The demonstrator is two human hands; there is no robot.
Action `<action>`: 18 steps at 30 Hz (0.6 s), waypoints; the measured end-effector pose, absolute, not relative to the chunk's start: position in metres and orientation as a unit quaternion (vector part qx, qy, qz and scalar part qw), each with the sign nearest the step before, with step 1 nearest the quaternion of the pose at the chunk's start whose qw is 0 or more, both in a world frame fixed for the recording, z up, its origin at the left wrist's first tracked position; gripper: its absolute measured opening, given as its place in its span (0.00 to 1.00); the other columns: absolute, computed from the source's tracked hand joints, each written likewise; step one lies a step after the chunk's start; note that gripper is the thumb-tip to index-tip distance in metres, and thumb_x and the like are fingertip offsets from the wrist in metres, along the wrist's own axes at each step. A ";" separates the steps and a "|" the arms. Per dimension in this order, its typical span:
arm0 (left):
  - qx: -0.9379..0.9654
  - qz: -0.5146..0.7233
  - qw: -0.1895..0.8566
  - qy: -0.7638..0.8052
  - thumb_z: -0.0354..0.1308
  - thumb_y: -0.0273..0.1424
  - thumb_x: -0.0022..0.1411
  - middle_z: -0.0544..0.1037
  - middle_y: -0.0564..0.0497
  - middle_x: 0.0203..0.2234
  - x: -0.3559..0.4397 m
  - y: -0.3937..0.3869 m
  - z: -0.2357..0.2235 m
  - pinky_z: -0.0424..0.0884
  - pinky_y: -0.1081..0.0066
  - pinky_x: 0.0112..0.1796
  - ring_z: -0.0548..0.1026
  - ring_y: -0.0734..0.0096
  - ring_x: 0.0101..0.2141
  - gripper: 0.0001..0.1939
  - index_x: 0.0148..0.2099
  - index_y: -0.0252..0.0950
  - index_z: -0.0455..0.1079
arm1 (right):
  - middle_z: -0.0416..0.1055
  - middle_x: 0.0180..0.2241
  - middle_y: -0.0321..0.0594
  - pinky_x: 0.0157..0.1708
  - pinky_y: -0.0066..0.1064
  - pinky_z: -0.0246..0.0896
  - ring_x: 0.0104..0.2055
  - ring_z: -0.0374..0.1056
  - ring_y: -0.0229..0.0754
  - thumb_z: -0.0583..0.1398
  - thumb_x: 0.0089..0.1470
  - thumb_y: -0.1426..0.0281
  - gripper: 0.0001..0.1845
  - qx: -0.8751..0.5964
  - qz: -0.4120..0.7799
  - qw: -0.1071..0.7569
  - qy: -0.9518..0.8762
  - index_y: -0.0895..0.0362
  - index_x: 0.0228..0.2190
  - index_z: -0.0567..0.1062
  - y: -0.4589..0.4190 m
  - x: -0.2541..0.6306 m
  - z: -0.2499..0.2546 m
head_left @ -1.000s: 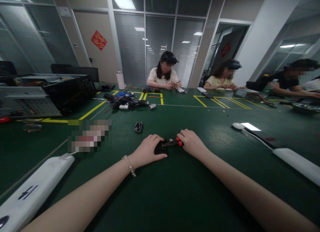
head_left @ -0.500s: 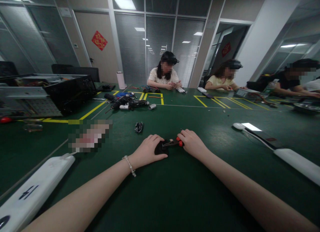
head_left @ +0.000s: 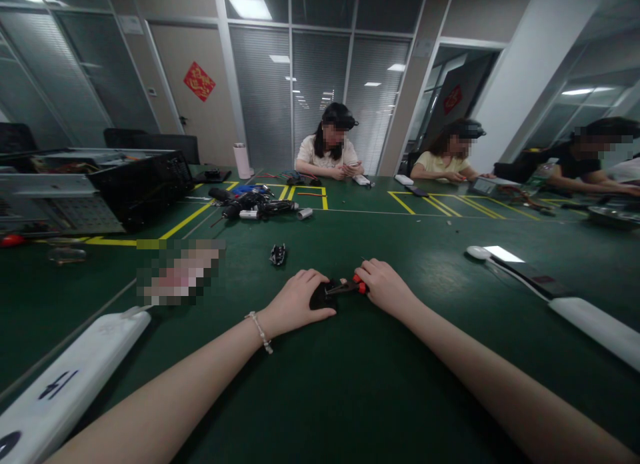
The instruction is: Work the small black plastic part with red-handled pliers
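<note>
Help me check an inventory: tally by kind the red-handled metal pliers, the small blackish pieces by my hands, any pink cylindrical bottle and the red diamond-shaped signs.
Red-handled metal pliers: 1
Small blackish pieces: 2, one at the left hand, one beyond it
Pink cylindrical bottle: 1
Red diamond-shaped signs: 2
Total: 6

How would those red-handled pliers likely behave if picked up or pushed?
The pliers look stiff and perhaps heavy for their size, given the dark, metal-looking nose. The red handles, partly hidden by the right hand, may be coated and not very slippery. With two handles set apart, they would probably swivel rather than roll.
</note>
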State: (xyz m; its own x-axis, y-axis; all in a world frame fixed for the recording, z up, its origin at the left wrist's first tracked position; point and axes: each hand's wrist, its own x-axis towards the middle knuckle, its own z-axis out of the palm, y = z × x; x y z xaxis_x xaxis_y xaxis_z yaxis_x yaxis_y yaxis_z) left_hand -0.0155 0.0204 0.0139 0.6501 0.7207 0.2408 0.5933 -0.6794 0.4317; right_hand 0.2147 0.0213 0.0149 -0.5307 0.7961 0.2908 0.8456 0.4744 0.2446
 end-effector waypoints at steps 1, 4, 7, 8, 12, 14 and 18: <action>0.895 0.201 0.158 0.366 0.55 0.47 0.51 0.65 0.49 0.44 -0.015 0.020 0.014 0.63 0.61 0.43 0.64 0.60 0.44 0.26 0.49 0.40 0.60 | 0.66 0.35 0.45 0.36 0.32 0.53 0.37 0.59 0.43 0.53 0.44 0.80 0.14 -0.481 -0.182 0.066 -0.855 0.61 0.35 0.70 0.021 0.215 0.015; 0.896 0.207 0.153 0.362 0.56 0.46 0.51 0.65 0.49 0.44 -0.015 0.020 0.014 0.62 0.61 0.44 0.64 0.60 0.44 0.25 0.49 0.39 0.60 | 0.66 0.34 0.45 0.36 0.33 0.53 0.36 0.59 0.43 0.54 0.44 0.80 0.13 -0.486 -0.187 0.059 -0.852 0.61 0.35 0.70 0.022 0.215 0.014; 0.897 0.209 0.152 0.360 0.56 0.46 0.51 0.65 0.48 0.44 -0.015 0.020 0.014 0.62 0.61 0.44 0.64 0.59 0.44 0.25 0.49 0.39 0.60 | 0.66 0.34 0.45 0.35 0.33 0.53 0.37 0.59 0.44 0.54 0.44 0.79 0.14 -0.488 -0.190 0.060 -0.850 0.61 0.36 0.70 0.023 0.216 0.012; 0.896 0.209 0.153 0.360 0.56 0.46 0.51 0.65 0.48 0.44 -0.015 0.020 0.014 0.62 0.61 0.43 0.64 0.59 0.44 0.26 0.49 0.39 0.60 | 0.66 0.35 0.45 0.35 0.32 0.53 0.37 0.59 0.44 0.54 0.44 0.79 0.14 -0.488 -0.191 0.061 -0.849 0.61 0.36 0.70 0.023 0.216 0.011; 0.895 0.208 0.154 0.363 0.56 0.47 0.51 0.65 0.48 0.44 -0.015 0.020 0.013 0.63 0.61 0.43 0.64 0.60 0.44 0.26 0.49 0.40 0.60 | 0.66 0.35 0.45 0.35 0.32 0.53 0.37 0.59 0.44 0.54 0.44 0.80 0.13 -0.489 -0.190 0.063 -0.849 0.61 0.35 0.70 0.023 0.215 0.012; 0.895 0.207 0.155 0.364 0.55 0.47 0.51 0.65 0.49 0.44 -0.015 0.020 0.013 0.63 0.61 0.43 0.64 0.60 0.44 0.26 0.49 0.40 0.60 | 0.66 0.35 0.45 0.35 0.32 0.53 0.37 0.59 0.44 0.54 0.44 0.80 0.14 -0.489 -0.189 0.064 -0.849 0.61 0.35 0.70 0.024 0.215 0.012; 0.895 0.207 0.155 0.364 0.55 0.47 0.51 0.65 0.49 0.44 -0.015 0.020 0.013 0.63 0.61 0.42 0.64 0.59 0.44 0.26 0.49 0.40 0.60 | 0.66 0.35 0.45 0.36 0.33 0.53 0.37 0.59 0.44 0.53 0.44 0.80 0.14 -0.487 -0.188 0.061 -0.851 0.61 0.35 0.70 0.024 0.215 0.013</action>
State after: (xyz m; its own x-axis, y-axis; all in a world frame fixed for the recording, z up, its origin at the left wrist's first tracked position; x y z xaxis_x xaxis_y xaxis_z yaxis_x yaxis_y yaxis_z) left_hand -0.0154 0.0200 0.0132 0.6494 0.7155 0.2574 0.5877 -0.6871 0.4272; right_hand 0.2155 0.0238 0.0125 -0.5181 0.8057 0.2869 0.8517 0.4553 0.2594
